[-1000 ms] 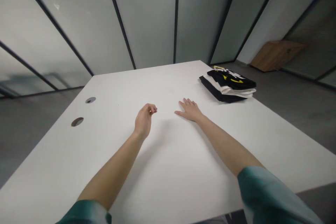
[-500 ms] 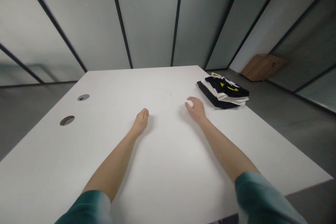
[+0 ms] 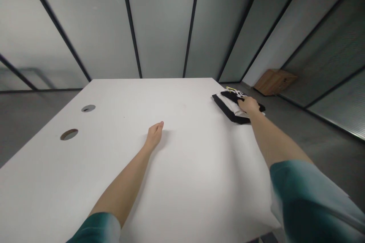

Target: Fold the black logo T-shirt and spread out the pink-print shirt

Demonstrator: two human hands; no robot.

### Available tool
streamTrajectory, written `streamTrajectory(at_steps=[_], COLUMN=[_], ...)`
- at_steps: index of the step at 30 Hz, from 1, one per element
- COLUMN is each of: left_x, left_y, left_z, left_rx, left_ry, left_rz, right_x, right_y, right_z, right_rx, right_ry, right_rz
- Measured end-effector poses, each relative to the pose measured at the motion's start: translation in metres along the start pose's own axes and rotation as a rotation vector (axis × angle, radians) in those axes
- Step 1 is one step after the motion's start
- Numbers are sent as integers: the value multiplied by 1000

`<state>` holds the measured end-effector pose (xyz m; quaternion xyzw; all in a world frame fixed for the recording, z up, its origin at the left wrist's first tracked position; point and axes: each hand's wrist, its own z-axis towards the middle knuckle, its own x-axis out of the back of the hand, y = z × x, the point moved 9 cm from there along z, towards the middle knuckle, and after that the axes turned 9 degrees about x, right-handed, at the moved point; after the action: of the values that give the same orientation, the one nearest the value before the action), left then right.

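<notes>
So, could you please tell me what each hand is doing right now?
Left hand: empty, resting on the table.
Right hand: on the folded clothes; grip unclear.

The right hand [image 3: 248, 105] covers the top middle of the folded clothes [image 3: 228, 106], so whether its grip closes on the cloth cannot be told, and the white and yellow print at the pile's 11 o'clock corner is too small to read. The surface [image 3: 185, 182] is cut off at 6 and 9 o'clock. Both sleeves run out at 6 o'clock.
</notes>
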<state>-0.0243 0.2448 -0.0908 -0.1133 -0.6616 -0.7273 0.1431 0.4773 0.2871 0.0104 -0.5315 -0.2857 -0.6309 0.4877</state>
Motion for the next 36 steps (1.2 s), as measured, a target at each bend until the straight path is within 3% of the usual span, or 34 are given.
streamTrajectory(at_steps=[4, 6, 8, 9, 12, 15, 19, 24, 27, 36], left_x=[-1, -2, -2, -1, 7, 11, 11, 9, 10, 22], left_y=[-1, -3, -5, -5, -5, -7, -9, -3, -2, -8], left_z=[0, 0, 0, 1, 1, 2, 4, 3, 2, -6], left_rx=[-6, -2, 9, 10, -12, -25, -18, -39, -6, 107], left_ry=[-11, -15, -11, 4, 106, 148, 152, 129, 127, 243], left_rz=[5, 13, 5, -17, -140, -186, -76, 30, -17, -27], right_x=[22, 36, 40, 36, 10, -8, -37, -64, -80, -77], right_y=[-6, -31, -69, -92, -161, -195, -217, -251, -261, -256], right_z=[1, -10, -32, -48, -110, -160, -182, -207, -221, -213], right_rx=[-87, -2, 184, 301, 655, 782, 798, 1004, 1059, 1018], right_ry=[97, 198, 230, 191, -117, -236, -257, -185, -229, -187], right_rz=[75, 171, 347, 457, 775, 872, 781, 632, 540, 507])
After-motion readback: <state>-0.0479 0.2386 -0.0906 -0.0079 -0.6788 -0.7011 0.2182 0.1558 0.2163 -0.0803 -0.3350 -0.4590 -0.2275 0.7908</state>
